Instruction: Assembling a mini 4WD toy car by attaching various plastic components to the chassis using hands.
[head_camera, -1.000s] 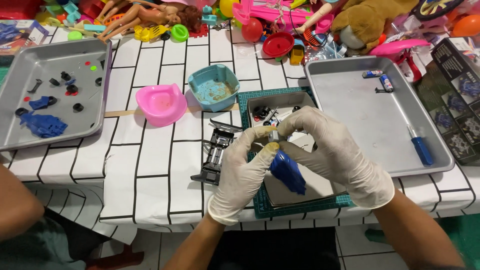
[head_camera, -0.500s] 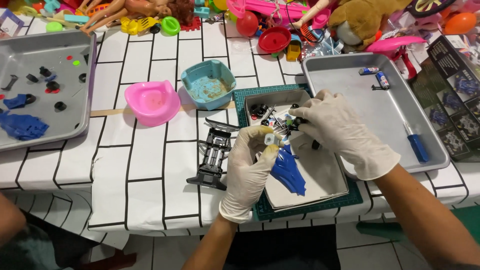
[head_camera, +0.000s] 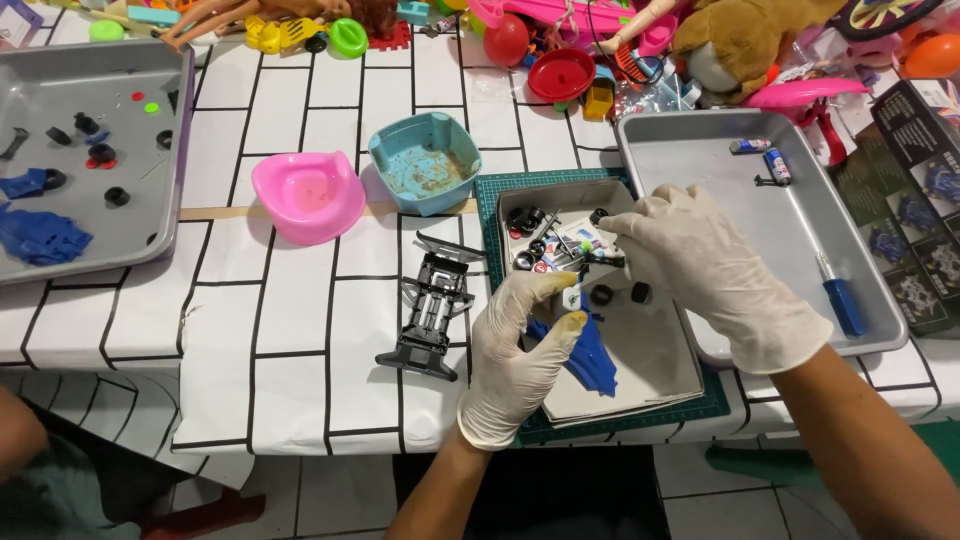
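Note:
Both hands wear white gloves. My left hand (head_camera: 520, 350) pinches a small white part (head_camera: 571, 297) between thumb and fingers above a shallow grey box lid (head_camera: 640, 350). My right hand (head_camera: 705, 270) hovers over the lid, fingertips touching small parts near a black wheel (head_camera: 601, 294). A blue toy car body (head_camera: 590, 355) lies in the lid under my left hand. Several black wheels (head_camera: 525, 220) and tiny pieces lie at the lid's far end. A black toy car chassis (head_camera: 435, 310) rests on the tablecloth left of the lid.
A green cutting mat (head_camera: 500, 190) lies under the lid. A pink bowl (head_camera: 305, 195) and teal tub (head_camera: 425, 160) stand behind. The right metal tray (head_camera: 700, 150) holds a blue screwdriver (head_camera: 840, 295) and batteries; the left tray (head_camera: 120, 80) holds blue and black parts. Toys crowd the far edge.
The blue car body has gone from between my hands down into the lid. My left hand now pinches a small white part, and my right hand has moved to the small parts.

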